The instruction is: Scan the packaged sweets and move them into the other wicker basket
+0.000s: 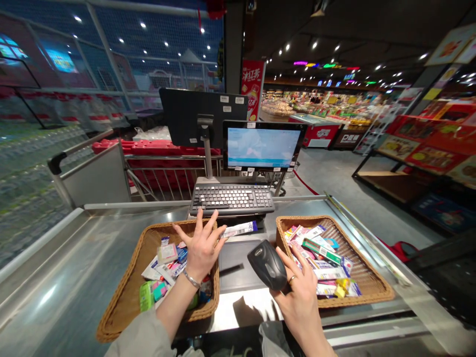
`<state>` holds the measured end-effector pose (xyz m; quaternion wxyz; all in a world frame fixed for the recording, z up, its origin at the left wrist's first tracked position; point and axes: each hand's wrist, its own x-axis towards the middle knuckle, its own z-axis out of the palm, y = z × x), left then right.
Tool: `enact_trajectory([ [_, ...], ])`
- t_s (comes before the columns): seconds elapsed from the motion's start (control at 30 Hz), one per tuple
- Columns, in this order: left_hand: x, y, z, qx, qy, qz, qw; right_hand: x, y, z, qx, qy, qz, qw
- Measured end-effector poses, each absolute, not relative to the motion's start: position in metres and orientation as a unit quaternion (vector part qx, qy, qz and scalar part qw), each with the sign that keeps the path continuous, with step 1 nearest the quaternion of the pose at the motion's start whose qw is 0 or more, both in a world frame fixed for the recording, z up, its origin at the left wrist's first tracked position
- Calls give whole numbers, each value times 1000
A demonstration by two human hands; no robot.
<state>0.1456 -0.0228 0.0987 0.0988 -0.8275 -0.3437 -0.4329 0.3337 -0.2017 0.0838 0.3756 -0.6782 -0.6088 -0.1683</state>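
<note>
My left hand (203, 244), wearing a silver bracelet, is over the right part of a wicker basket (124, 287). Pinched between its thumb and a finger is a slim white packet (240, 229) with a purple end and a barcode facing up; the other fingers are spread. My right hand (299, 287), with a ring on one finger, grips a black barcode scanner (267, 265), whose handle is mostly hidden. The scanner's head points up and left, below the packet. Small packaged goods (167, 253) lie in the left basket, partly covered by my left arm.
At right, a second wicker basket (372, 292) holds several packets and a green-and-white box (322, 251). Beyond the hands are a black keyboard (234, 197) and a lit monitor (262, 146). A metal counter (55, 277) lies beneath; a metal rail (368, 238) runs along its right.
</note>
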Motion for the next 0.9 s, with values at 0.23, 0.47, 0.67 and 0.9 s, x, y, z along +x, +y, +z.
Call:
enact_trajectory([
  [0.23,145,-24,98,-826,-345,-436,94,333,-206,85,-678,-608,-174,374],
  [0.47,145,-29,98,-825,-349,-436,86,332,-209,85,-687,-602,-173,368],
  [0.67,146,-32,100,-825,-352,-435,80,332,-210,84,-686,-600,-176,372],
  [0.9,147,-31,100,-822,-355,-438,79,334,-212,82,-679,-608,-176,373],
])
